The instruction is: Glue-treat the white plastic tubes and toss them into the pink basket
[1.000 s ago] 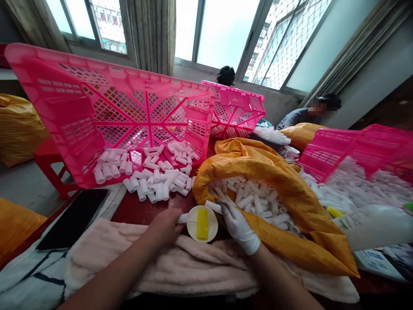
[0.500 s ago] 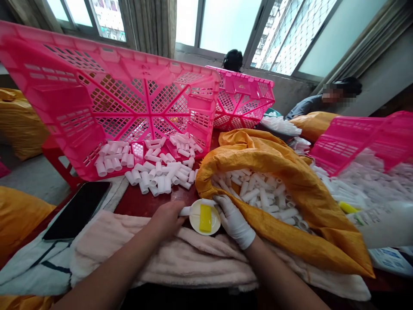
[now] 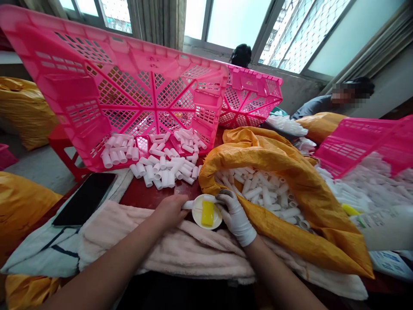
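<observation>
My bare left hand (image 3: 171, 210) is closed around a short white plastic tube (image 3: 188, 205), whose end sticks out to the right. Just beside it is a small round white dish (image 3: 197, 217) with a yellow sponge-like block (image 3: 208, 214) in it. My right hand (image 3: 237, 219), in a white glove, pinches another white tube (image 3: 209, 198) at the dish's far rim. Right of that hand, an open orange woven sack (image 3: 290, 176) holds many white tubes (image 3: 266, 196). A loose pile of similar tubes (image 3: 167, 174) lies beyond my left hand.
A large pink crate (image 3: 155, 103) lies on its side behind the pile, with tubes inside. A phone (image 3: 85, 200) and a pinkish towel (image 3: 129, 241) lie on the table's near side. Heaped white pieces (image 3: 371, 181) and a bottle (image 3: 387, 226) are at right; a person (image 3: 318, 105) sits beyond.
The view has shifted slightly, moving most things a little to the right. My right fingers have changed their bend at the tube by the dish. My left hand still holds its tube.
</observation>
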Available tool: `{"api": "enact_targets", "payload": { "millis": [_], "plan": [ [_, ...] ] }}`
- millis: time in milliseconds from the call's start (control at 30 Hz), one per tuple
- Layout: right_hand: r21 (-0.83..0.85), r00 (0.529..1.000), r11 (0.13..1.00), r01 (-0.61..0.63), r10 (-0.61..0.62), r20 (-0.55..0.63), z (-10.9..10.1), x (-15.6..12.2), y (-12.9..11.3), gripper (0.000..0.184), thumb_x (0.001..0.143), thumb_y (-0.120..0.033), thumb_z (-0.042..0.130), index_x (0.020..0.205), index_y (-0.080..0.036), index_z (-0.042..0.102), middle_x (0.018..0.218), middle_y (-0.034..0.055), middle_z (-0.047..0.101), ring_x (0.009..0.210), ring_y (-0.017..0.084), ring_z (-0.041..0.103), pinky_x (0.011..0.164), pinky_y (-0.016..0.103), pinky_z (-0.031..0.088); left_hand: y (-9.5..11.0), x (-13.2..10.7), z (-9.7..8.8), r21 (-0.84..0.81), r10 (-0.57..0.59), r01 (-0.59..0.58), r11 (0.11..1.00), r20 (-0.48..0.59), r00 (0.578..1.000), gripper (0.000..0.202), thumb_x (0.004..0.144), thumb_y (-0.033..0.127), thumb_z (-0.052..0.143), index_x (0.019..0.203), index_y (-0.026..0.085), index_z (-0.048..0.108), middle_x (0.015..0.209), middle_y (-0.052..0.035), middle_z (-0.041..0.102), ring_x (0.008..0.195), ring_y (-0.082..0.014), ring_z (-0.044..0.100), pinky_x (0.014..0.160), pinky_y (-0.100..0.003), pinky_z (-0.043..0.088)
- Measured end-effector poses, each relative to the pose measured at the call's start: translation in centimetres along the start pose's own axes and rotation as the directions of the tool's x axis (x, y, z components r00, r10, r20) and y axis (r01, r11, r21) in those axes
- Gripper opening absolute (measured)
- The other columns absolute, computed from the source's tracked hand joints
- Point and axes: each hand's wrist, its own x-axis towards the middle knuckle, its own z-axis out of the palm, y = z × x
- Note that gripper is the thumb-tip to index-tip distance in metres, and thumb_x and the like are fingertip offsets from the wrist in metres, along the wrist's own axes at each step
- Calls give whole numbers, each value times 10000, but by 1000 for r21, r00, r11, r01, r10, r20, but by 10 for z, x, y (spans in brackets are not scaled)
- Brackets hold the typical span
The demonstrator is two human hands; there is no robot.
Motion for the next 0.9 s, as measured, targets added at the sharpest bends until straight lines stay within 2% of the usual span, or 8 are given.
{"api": "enact_targets", "payload": {
  "millis": [100, 267, 367, 467, 600, 700, 800, 900],
  "plan": [
    [-28, 999, 999, -44, 44, 27, -1, -2, 3, 238, 798, -144, 451, 1022, -192, 516, 997, 80, 528, 957, 196, 493, 893, 381, 390, -1, 0, 0, 6, 7, -7, 1000, 3, 1000, 53, 708, 223, 466, 679, 196, 501, 712, 5, 557, 698, -140, 520, 612, -227, 347],
    [6, 1000, 1000, 14, -14, -1, 0, -4, 6, 204, 749, -92, 473, 899, -202, 557, 957, 66, 516, 948, 196, 496, 869, 377, 408, -2, 0, 0, 8, 18, -18, 1000, -3, 1000, 52, 701, 220, 458, 682, 198, 501, 716, 2, 556, 707, -142, 518, 624, -228, 347],
    [-11, 1000, 1000, -17, 17, 18, -1, -6, 7, 241, 768, -126, 488, 994, -195, 542, 1053, 86, 509, 1020, 209, 473, 903, 389, 389, -3, 0, 0, -3, 17, -17, 1000, -3, 1000, 47, 695, 225, 461, 684, 199, 499, 716, 3, 557, 702, -139, 518, 622, -225, 347],
    [-57, 999, 997, -50, 51, 15, 0, -8, 8, 254, 798, -133, 460, 1038, -191, 515, 999, 79, 547, 958, 197, 504, 886, 385, 399, -3, 0, 0, -1, 33, -33, 999, -4, 999, 53, 698, 236, 466, 685, 199, 502, 720, 4, 563, 708, -142, 521, 627, -228, 349],
    [-75, 998, 996, 56, -57, -4, 0, -7, 8, 236, 751, -68, 468, 922, -207, 554, 929, 53, 535, 890, 183, 510, 821, 360, 430, -3, 0, -1, 6, 46, -46, 999, 2, 999, 66, 706, 241, 464, 682, 198, 508, 721, 2, 569, 706, -144, 522, 632, -234, 352],
    [-105, 992, 990, 92, -100, -82, -3, -4, 8, 172, 762, -97, 489, 846, -214, 582, 941, 54, 523, 906, 190, 508, 810, 371, 435, -2, -2, -1, 5, 35, -35, 999, 3, 999, 71, 709, 251, 467, 685, 198, 507, 712, 1, 564, 694, -144, 519, 626, -240, 357],
    [30, 985, 998, 62, -57, -164, -7, -3, 3, 148, 771, -138, 527, 883, -226, 566, 1010, 53, 524, 998, 200, 490, 883, 398, 402, 0, -5, -1, 46, 35, -32, 998, -72, 997, 73, 705, 254, 481, 707, 189, 515, 798, -22, 571, 799, -171, 517, 703, -272, 369],
    [360, 972, 930, -72, 147, -184, -8, -4, -14, 163, 806, -185, 512, 957, -247, 521, 1005, 32, 544, 867, 153, 552, 766, 330, 481, 3, -8, -3, 95, 51, -34, 995, -175, 983, 115, 705, 219, 476, 794, 176, 534, 907, -47, 568, 906, -195, 491, 804, -320, 348]
  ]
}}
